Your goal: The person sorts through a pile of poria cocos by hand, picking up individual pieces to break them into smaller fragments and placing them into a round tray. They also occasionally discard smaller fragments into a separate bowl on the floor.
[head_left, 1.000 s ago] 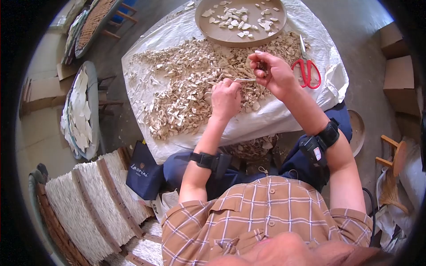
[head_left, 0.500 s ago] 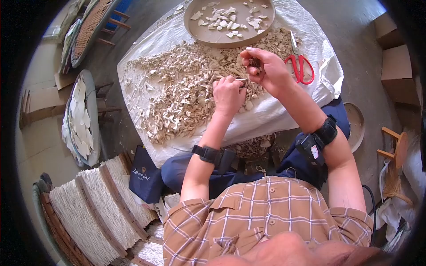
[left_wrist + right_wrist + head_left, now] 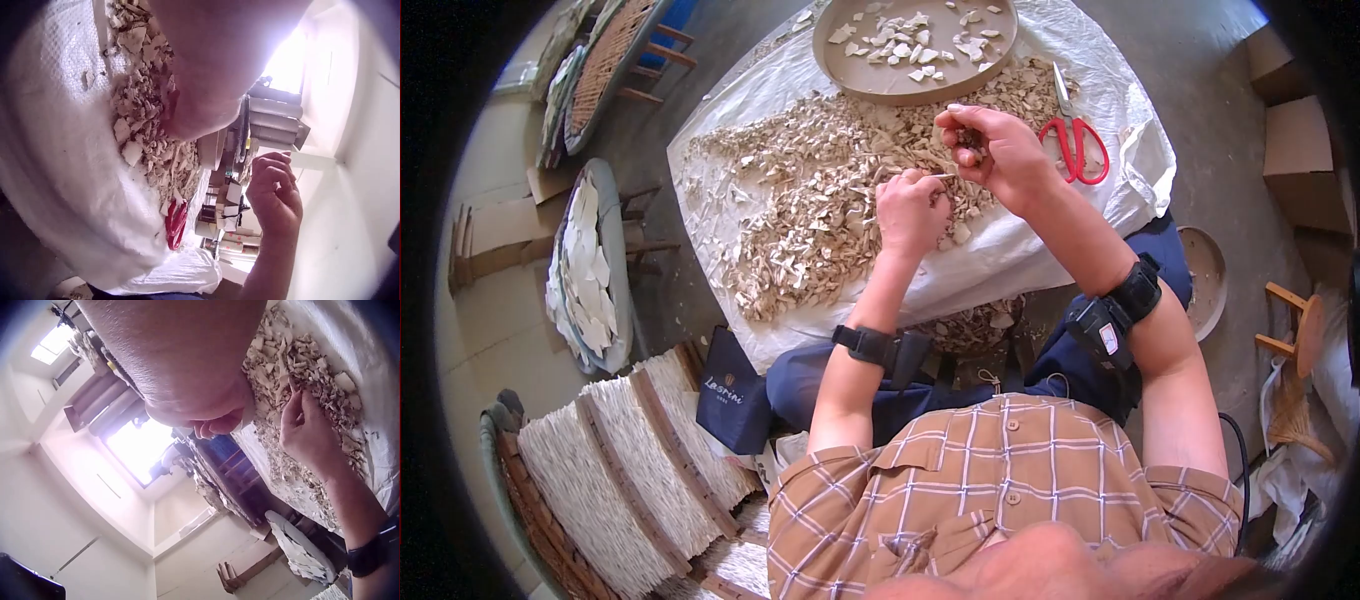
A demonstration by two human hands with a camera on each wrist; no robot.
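Note:
In the head view, my left hand [image 3: 913, 213] is low over a heap of pale, dry chips [image 3: 810, 220] and pinches a thin pale sliver [image 3: 943, 177]. The right wrist view shows that sliver [image 3: 294, 385] at the tips of its thumb and finger. Higher and to the right, my right hand [image 3: 1010, 160] is raised with curled fingers round a small clump of dark brown bits [image 3: 970, 140]. Its palm is turned toward the left hand. Red-handled scissors [image 3: 1075, 145] lie right of the right hand.
Behind the heap stands a round shallow tray [image 3: 850, 85] with larger white pieces. White woven sheeting [image 3: 1135, 110] covers the table. On the left are an oval rack of white sheets [image 3: 590, 270] and stacked white layers [image 3: 620, 480]. Cardboard boxes [image 3: 1295, 150] and a wooden stool [image 3: 1305, 335] stand right.
The left hand has turned slightly and its fingers are more tightly bent around the sliver. The right hand keeps its clump and has shifted little. The whole head view has shifted slightly.

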